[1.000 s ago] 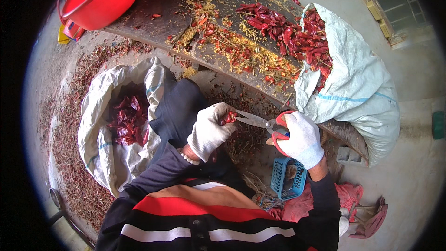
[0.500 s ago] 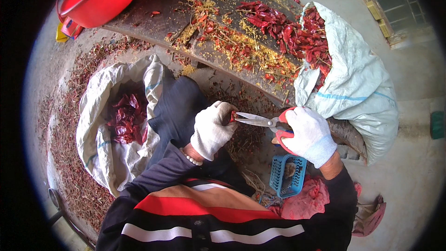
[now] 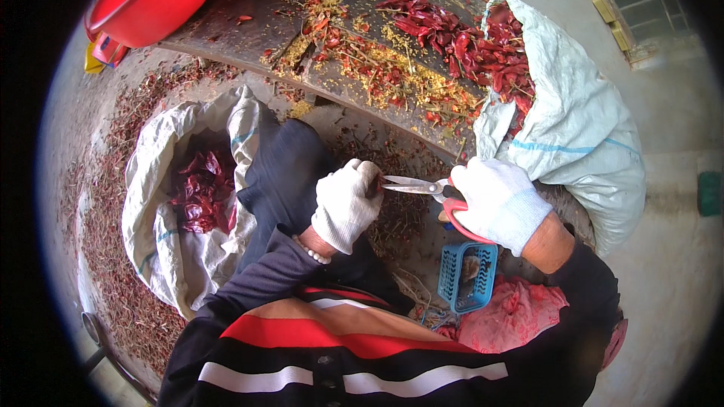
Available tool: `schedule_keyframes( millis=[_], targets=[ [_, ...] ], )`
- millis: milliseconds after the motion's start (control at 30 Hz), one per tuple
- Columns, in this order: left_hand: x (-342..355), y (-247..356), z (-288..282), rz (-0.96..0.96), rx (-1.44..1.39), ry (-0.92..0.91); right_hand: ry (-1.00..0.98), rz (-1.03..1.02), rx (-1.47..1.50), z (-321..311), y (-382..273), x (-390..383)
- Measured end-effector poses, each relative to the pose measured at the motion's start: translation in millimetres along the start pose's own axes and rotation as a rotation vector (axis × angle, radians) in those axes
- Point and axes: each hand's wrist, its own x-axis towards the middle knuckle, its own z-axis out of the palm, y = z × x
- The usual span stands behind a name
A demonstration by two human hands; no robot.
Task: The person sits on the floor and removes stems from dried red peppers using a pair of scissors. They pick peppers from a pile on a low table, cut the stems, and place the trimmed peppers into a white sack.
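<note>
My left hand [image 3: 345,205], in a white knitted glove, is closed with a dried red chili pepper [image 3: 375,185] pinched at the fingertips; most of the pepper is hidden. My right hand [image 3: 504,200], gloved as well, grips red-handled scissors [image 3: 411,186]. Their blades point left, with the tips right beside the pepper and my left fingers. Left of my leg stands a white woven sack [image 3: 151,151] holding dark red chili peppers [image 3: 202,181]. Another white sack [image 3: 577,105] lies at the far right, its peppers [image 3: 483,53] spilling from the mouth onto a dark wooden table [image 3: 249,45].
Yellow seeds and pepper scraps [image 3: 354,68] litter the tabletop. A red basin [image 3: 154,0] sits at its far left end. Below my right hand are a blue plastic basket [image 3: 445,275] and a pink cloth [image 3: 513,316]. Stems [image 3: 113,256] cover the floor at left.
My right hand has moved slightly away from me and turned, tilting the scissor handles. The red bit at my left fingertips shows less than before. My left hand stays nearly still.
</note>
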Motion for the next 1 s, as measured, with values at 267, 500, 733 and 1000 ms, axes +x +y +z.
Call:
schedule_keyframes(
  millis=[267,500,733,1000],
  targets=[
    [1,-2,4,0.000,0.023,0.005,-0.002,-0.045,-0.080,4,-1,10],
    [3,-4,8,-0.043,0.050,0.000,-0.043,-0.007,-0.099,11,-8,15],
    [7,-7,10,-0.089,-0.029,0.041,0.034,0.135,-0.195,29,-30,14],
    [10,-10,2,-0.169,-0.211,0.022,0.135,0.374,0.153,67,-49,-7]
  ],
)
